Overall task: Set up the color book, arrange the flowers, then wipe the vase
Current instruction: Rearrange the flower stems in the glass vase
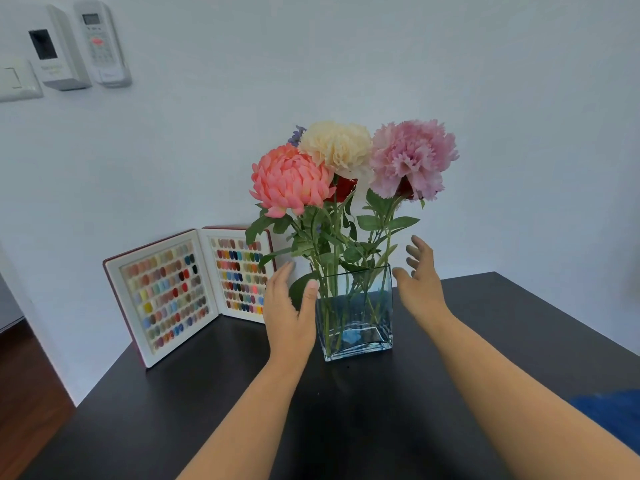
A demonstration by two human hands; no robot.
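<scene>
A square clear glass vase (358, 323) stands on the dark table (214, 386) and holds several flowers: a coral one (289, 180), a cream one (337, 143) and a pink one (412, 157). My left hand (289, 306) is open beside the vase's left wall, thumb near its top corner. My right hand (420, 278) is open just right of the vase, fingers spread and apart from the glass. The color book (180, 289) stands open and upright behind, to the left, against the wall.
A blue cloth (613, 417) lies at the table's right edge. Wall-mounted remote holders and a switch (69, 46) hang at the upper left. Wooden floor (24, 403) shows beyond the table's left edge. The white wall runs close behind the vase.
</scene>
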